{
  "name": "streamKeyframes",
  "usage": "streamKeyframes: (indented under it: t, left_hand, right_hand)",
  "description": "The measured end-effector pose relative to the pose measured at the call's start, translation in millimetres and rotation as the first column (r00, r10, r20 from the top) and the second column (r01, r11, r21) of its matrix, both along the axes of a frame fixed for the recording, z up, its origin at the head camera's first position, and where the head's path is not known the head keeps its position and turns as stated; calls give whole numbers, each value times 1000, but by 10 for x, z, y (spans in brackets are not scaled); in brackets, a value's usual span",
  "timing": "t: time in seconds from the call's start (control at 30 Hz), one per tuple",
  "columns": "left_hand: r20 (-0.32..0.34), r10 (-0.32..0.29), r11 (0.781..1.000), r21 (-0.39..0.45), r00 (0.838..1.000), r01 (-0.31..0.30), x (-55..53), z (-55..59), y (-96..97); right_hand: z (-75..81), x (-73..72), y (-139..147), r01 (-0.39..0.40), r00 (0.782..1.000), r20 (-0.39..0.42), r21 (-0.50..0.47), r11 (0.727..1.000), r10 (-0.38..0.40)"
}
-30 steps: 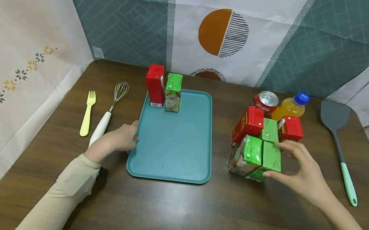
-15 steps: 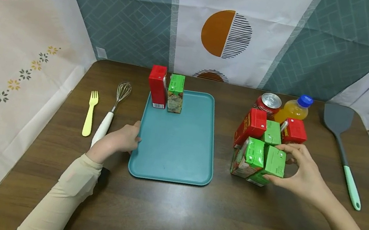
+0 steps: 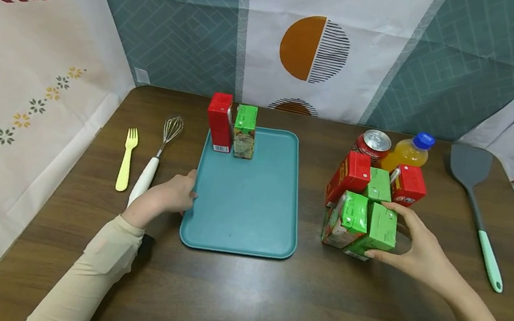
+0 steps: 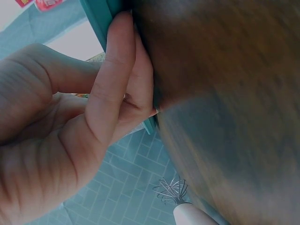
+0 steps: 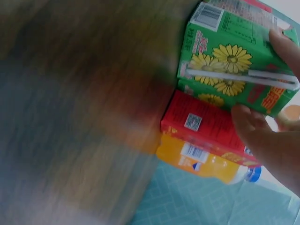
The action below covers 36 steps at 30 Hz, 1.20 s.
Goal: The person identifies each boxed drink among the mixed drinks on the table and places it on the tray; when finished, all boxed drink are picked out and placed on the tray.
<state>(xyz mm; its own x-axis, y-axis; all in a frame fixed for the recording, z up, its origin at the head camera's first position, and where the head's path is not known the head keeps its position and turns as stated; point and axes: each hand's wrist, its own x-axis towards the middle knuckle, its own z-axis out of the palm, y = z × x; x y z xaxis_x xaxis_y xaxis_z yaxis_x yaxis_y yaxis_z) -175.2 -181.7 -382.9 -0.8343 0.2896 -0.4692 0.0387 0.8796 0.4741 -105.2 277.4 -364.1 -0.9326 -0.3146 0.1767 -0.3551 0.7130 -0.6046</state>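
Observation:
My left hand (image 3: 173, 192) grips the left edge of a teal tray (image 3: 249, 210); in the left wrist view its fingers (image 4: 119, 61) lie along the rim. Two drink cartons stand at the tray's back left corner, one red (image 3: 220, 126) and one green (image 3: 244, 133). On the right, my right hand (image 3: 417, 245) pinches a green drink carton (image 3: 381, 228) between thumb and fingers. That carton bears yellow flowers and a straw in the right wrist view. Beside it stands another green carton (image 3: 353, 212), with a third green one (image 3: 378, 184) behind.
Two red cartons (image 3: 349, 175) flank the rear green one. Behind them stand a cola can (image 3: 374, 144) and an orange drink bottle (image 3: 407, 155). A grey spatula (image 3: 470, 166) lies far right; a whisk (image 3: 145, 176) and a yellow fork (image 3: 126, 162) lie left.
The pinched green carton has turned slightly and shifted away from its neighbours, with the right hand following it. The left hand has stayed at the tray's edge. The head view has shifted slightly.

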Motion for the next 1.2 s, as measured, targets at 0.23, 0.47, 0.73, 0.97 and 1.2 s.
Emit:
streamKeyframes:
  t: [0.23,0.47,0.73,0.97,1.2]
  left_hand:
    - [-14,4,1000,12,1000,-4,-1,-9,24]
    - [-1,4,1000,3,1000,-4,-2,-26,43]
    - [-8,14,1000,4,1000,-14,12,-20,21]
    - [-10,14,1000,-11,1000,-14,10,-6,15]
    - [-18,-6,1000,-22,1000,5,6,1,39]
  right_hand:
    - [31,56,-72,115,992,-52,31,993,-113]
    - [144,272,-80,107,985,-137,-16,994,-108]
    - [378,522,-198,-23,987,-162,-62,998,13]
    - [510,573,-546,-161,979,-149,-121,980,142]
    - [554,297,-1028,-160,987,-60,-274,948,150]
